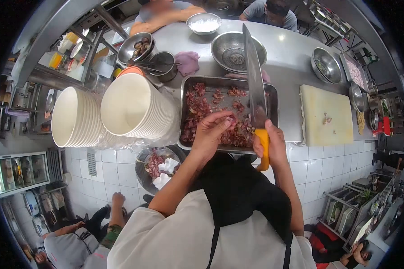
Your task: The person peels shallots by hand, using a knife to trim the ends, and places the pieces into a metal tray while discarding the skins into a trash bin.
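My right hand (274,142) is wrapped round the yellow handle of a large kitchen knife (255,74). Its broad blade points up and away from me, over the right part of a rectangular metal tray (276,101). Chopped red meat (196,103) lies scattered in the tray, thickest on the left and near side. Above the tray's near side, my left hand (209,133) pinches a small reddish piece of meat (231,121) between thumb and fingers, close to the blade but apart from it.
Stacked white paper tubs (130,105) stand left of the tray. Behind it are a steel bowl (229,49) and a pot (164,66). A cutting board (327,114) with scraps lies right. Below, a bin (143,172) holds meat-like scraps. Several people are around.
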